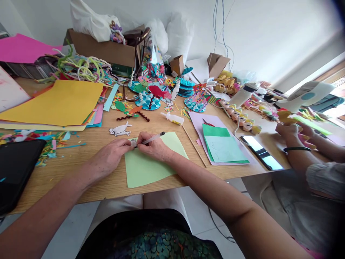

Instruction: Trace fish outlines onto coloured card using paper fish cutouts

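My right hand [153,146] is closed around a pen [154,139] with a clear barrel and a dark end. Its tip meets the upper left part of a light green sheet [151,172]. Close beside it, the fingertips of my left hand [114,153] press together on a small greyish paper cutout [133,143] at that sheet's top left corner. The fingers hide much of this cutout, so its shape cannot be made out. Just beyond my left hand lies a white animal cutout with black outlines [120,129].
A wooden stick [194,146] lies right of the sheet, below a glue bottle [173,118]. Coloured papers [56,104] are stacked at left near a black tablet [18,172]. Green papers [226,144] and a phone [262,152] lie right, near another person's hands [289,133].
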`<state>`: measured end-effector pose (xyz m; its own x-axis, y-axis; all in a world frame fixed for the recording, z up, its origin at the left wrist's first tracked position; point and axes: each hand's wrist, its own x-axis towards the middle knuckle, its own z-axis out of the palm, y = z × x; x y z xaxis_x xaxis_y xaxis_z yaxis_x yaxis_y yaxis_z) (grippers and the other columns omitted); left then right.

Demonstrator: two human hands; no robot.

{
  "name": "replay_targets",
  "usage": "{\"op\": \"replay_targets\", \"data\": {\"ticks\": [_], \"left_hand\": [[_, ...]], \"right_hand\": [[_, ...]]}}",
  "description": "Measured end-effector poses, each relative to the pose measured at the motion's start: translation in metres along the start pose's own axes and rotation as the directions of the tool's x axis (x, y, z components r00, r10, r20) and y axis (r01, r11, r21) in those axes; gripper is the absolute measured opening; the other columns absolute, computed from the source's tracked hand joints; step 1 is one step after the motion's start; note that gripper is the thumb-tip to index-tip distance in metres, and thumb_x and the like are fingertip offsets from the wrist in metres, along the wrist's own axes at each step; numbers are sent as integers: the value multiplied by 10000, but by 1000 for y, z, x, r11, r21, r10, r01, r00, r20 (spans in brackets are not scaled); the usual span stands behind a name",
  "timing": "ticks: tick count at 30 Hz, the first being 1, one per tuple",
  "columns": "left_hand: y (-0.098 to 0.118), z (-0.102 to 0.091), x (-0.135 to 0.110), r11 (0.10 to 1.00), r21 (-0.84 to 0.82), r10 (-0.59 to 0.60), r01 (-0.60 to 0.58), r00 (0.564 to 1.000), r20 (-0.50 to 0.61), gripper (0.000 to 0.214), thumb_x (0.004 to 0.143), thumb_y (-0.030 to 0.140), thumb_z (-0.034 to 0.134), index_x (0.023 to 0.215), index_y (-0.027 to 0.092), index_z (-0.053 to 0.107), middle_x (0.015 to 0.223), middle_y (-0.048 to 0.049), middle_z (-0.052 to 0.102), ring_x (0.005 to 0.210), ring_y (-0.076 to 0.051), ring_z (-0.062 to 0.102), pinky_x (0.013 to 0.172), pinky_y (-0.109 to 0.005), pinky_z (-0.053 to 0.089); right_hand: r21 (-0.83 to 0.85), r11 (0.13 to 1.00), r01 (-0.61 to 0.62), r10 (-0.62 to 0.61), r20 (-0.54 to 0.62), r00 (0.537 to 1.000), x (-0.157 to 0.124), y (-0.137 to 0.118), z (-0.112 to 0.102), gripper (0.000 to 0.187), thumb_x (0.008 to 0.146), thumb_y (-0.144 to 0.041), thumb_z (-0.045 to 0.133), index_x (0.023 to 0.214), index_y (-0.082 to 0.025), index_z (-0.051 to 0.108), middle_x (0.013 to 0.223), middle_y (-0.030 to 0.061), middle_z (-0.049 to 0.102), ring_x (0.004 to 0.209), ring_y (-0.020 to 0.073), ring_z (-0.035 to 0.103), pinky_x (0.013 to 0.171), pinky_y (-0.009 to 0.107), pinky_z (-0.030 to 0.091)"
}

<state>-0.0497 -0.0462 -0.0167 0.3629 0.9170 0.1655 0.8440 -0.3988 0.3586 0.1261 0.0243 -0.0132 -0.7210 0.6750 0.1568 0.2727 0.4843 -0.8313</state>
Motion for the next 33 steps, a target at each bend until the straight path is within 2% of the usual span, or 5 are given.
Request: {"op": "replay_targets", "data": {"ticks": [5, 12, 16, 33], "left_hand": [[0, -3, 0, 1000, 25, 0, 0, 1000, -16, 427, 774, 118, 244, 976, 165, 616, 1022, -82, 613, 1005, -198, 545, 882, -360, 455], [0, -2, -1, 1000, 5, 21, -20, 999, -48, 408, 769, 109, 248, 960, 173, 602, 1037, -81, 618, 1014, -195, 551, 894, -374, 457], [0, -1, -1, 1000, 5, 26, -25, 998, -53, 403, 785, 129, 240, 955, 171, 603, 1037, -84, 614, 1023, -197, 544, 901, -384, 454], [3, -3, -1, 1000, 23, 15, -14, 999, -32, 412, 786, 145, 230, 954, 142, 606, 1038, -107, 612, 1014, -208, 544, 889, -380, 457]], "right_hand": [[-3, 1000, 6, -6, -2, 1000, 0, 0, 1, 17, 684, -174, 473, 694, -185, 465, 633, -48, 472, 578, 88, 413, 531, 199, 321], [53, 999, -8, 9, -7, 1000, -1, -2, -1, 15, 674, -178, 472, 688, -183, 466, 622, -50, 461, 579, 90, 413, 527, 201, 321], [102, 994, -31, 37, -54, 998, -2, -3, -5, 29, 660, -157, 462, 664, -183, 451, 608, -52, 445, 577, 89, 408, 532, 205, 319], [42, 999, -7, 9, -42, 999, -2, 0, -3, 35, 662, -151, 463, 666, -184, 454, 618, -45, 460, 580, 94, 404, 528, 208, 313]]}}
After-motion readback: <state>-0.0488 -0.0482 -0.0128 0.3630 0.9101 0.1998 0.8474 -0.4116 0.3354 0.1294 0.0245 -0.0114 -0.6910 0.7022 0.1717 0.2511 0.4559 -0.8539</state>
